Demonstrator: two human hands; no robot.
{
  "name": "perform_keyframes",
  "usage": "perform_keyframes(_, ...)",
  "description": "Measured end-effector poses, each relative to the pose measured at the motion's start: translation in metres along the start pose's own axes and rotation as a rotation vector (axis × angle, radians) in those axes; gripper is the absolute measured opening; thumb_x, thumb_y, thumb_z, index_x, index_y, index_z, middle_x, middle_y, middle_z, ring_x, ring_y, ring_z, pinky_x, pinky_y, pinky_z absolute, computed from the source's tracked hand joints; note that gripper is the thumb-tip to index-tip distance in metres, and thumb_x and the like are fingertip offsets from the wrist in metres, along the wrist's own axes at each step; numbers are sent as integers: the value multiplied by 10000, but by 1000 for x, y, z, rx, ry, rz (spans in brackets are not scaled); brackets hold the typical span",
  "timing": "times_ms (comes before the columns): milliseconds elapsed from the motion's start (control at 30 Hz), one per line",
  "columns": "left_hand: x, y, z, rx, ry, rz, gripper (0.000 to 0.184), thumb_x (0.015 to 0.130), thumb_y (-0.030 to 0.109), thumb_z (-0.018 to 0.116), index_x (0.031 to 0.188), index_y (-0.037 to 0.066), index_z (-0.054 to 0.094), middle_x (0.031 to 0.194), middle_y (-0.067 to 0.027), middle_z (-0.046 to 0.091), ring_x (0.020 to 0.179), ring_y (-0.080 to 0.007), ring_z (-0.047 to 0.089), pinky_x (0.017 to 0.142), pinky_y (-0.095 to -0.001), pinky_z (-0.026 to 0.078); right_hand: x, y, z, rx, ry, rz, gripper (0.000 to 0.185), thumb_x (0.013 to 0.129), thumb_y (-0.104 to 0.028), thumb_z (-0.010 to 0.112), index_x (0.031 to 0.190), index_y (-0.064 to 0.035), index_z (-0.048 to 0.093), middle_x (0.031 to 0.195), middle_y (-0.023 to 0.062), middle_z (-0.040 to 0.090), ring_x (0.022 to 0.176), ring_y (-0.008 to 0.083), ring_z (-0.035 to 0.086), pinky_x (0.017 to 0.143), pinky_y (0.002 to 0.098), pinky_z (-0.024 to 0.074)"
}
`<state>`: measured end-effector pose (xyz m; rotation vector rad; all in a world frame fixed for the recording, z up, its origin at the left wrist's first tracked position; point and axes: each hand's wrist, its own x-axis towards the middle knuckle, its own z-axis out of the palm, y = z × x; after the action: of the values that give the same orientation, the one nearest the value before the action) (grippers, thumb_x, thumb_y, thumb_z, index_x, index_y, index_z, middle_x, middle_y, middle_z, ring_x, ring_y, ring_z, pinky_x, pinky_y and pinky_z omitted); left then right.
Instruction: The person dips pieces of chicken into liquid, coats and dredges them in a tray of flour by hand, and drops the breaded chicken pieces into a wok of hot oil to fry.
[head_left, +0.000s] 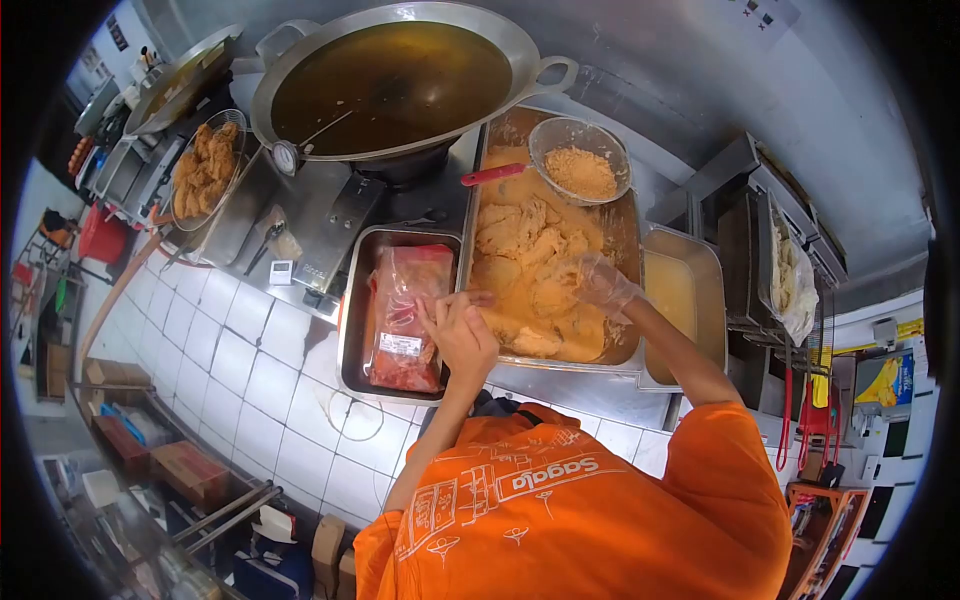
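My left hand (460,335) is bare, with its fingers apart. It is over the right edge of a steel tray (352,345) that holds a clear plastic bag of raw meat (405,310) with a white label. In a transparent glove, my right hand (597,283) reaches into a larger tray (637,240) of orange-brown flour. Coated pieces (515,230) lie in the flour just left of the gloved fingers, whose tips are smeared and partly hidden. A strainer (580,172) with a red handle holds flour crumbs at the back of the large tray.
Behind the trays stands a wide wok (395,75) of dark oil, with a dial thermometer (286,156) at its rim. Fried pieces (205,170) fill a wire basket on the left. A tray of yellowish liquid (705,290) is on the right, beside a metal rack (745,240).
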<state>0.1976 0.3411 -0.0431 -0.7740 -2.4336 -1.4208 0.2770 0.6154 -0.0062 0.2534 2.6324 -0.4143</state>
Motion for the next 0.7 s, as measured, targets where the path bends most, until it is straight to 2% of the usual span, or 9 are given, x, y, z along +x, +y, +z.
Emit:
perform_keyframes(67,-1,-3,2,7,14,0,478,1047,256,253,1003,98,702,995,-34,717,1102,-287,571,1183,-577,168,18,10,26,-100,128,-34,429,907,-164,589,1293,15,531,1201,164,630,1105,313,616,944,435,515)
perform_keyframes(133,-1,-2,3,-38,26,-17,438,1036,274,305,977,98,702,994,-51,706,1098,-282,575,1201,-593,135,47,53,103,-304,458,-230,446,888,-137,592,1294,32,513,1235,157,618,1115,331,610,922,458,521)
perform_keyframes(200,-1,-2,2,-59,27,-31,420,1031,283,331,966,98,702,996,-60,701,1096,-279,578,1210,-601,118,52,62,142,-430,540,-251,436,885,-121,588,1284,38,513,1255,166,607,1128,354,603,908,474,523)
perform_keyframes(267,-1,-1,1,-61,21,-42,420,1032,283,330,970,99,702,1000,-60,702,1097,-277,578,1210,-600,118,53,40,144,-435,276,-3,427,895,-113,578,1287,42,508,1288,189,595,1159,378,592,915,482,516)
perform_keyframes(367,0,0,1,-56,19,-37,413,1032,274,333,969,101,702,1006,-56,706,1100,-277,578,1208,-602,118,42,0,109,-660,1,104,391,903,-112,580,1267,28,548,1245,216,635,1137,381,618,886,470,519)
perform_keyframes(467,-2,-4,4,-32,28,-38,407,1030,266,336,968,102,703,1011,-53,708,1100,-280,579,1205,-603,121,37,23,108,-273,513,-138,348,819,-82,660,1142,31,598,1187,264,648,1081,390,636,958,461,516)
perform_keyframes(533,-4,-5,3,-14,12,-29,445,1038,262,291,987,103,703,1003,-37,719,1109,-281,574,1193,-587,150,77,33,64,-262,-29,140,403,832,-87,679,1201,33,568,1262,262,609,1189,390,588,1021,464,482)
perform_keyframes(600,-2,-3,3,-29,15,-29,439,1037,259,296,984,106,704,993,-41,715,1111,-283,573,1191,-588,153,72,23,27,-182,-233,263,487,850,-111,696,1283,30,524,1348,256,557,1287,385,530,1085,469,436)
perform_keyframes(700,-2,-3,3,-64,36,-37,385,1029,257,355,960,112,705,972,-67,692,1106,-285,575,1198,-608,133,45,24,19,92,-37,100,640,875,-167,710,1429,-1,436,1480,233,462,1394,365,445,1169,474,355)
